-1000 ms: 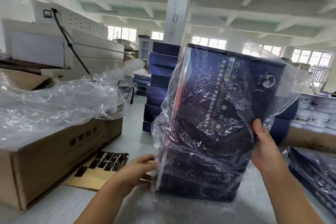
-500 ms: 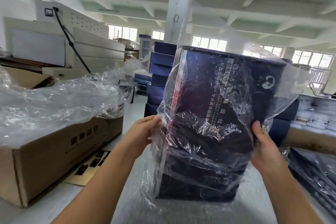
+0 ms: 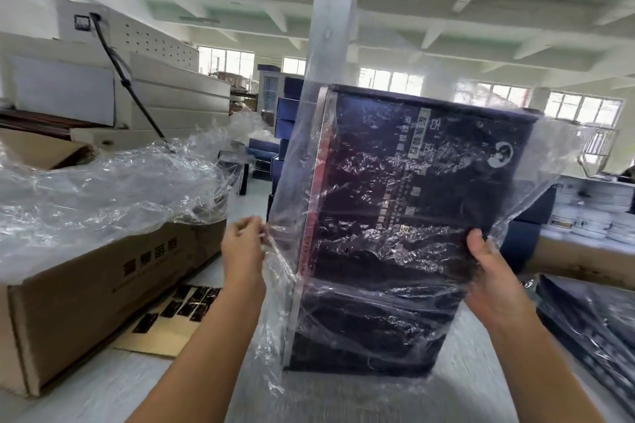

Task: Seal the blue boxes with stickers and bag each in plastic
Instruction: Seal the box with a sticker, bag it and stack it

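Note:
A dark blue box (image 3: 405, 216) stands upright on the table, inside a clear plastic bag (image 3: 309, 154) that reaches above and to the left of it. My left hand (image 3: 245, 251) pinches the bag's loose left edge, pulled out away from the box. My right hand (image 3: 494, 282) grips the box's right side through the plastic, thumb on the front face. A sheet of dark stickers (image 3: 185, 306) lies on brown card left of the box.
An open cardboard carton (image 3: 103, 288) full of crumpled plastic bags (image 3: 103, 189) sits at the left. Stacked blue boxes (image 3: 285, 134) stand behind. Bagged boxes (image 3: 598, 326) lie at the right. A large white machine (image 3: 154, 89) fills the back left.
My left hand rose from the box's lower left corner to its left edge, then pulled the bag's edge outward to the left. The right hand kept its hold.

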